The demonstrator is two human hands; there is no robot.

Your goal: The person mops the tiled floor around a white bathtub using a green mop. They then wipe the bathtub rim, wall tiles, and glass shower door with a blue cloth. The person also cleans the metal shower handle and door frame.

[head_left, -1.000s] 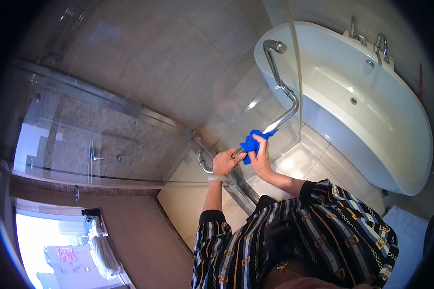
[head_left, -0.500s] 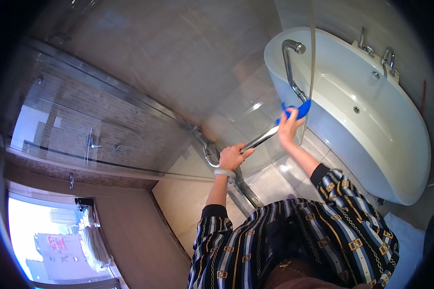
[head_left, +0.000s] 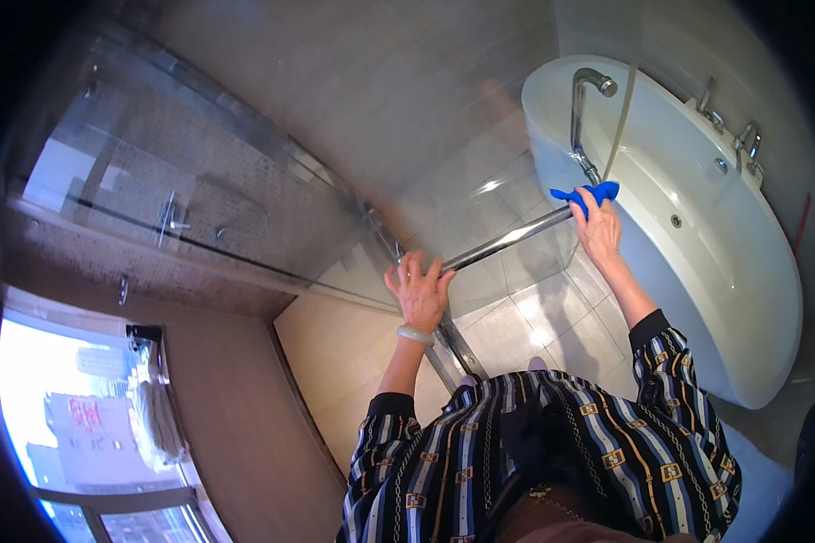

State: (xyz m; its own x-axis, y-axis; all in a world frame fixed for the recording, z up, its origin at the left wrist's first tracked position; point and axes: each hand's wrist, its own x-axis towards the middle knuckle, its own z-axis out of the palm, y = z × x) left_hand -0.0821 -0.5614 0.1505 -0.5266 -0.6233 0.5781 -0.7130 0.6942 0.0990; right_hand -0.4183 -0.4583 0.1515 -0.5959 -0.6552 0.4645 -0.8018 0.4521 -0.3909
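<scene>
A blue cloth is pinched in my right hand, wrapped against the right end of a shiny metal bar handle beside the edge of the glass door. My left hand, with a pale bangle at the wrist, lies over the bar's left end. Its fingers are spread and bent, the thumb close to the metal; whether they touch it is hard to tell. On the glass's far side a curved metal handle rises above the cloth.
A white oval bathtub with metal taps stands at right. Glass shower panels with metal rails stretch across the left, and a bright window is at lower left. Pale floor tiles lie beneath the bar.
My left hand has loosened from the bar, its fingers now spread. The right hand and cloth stay at the bar's right end, shifted rightward in view together with the glass and handles.
</scene>
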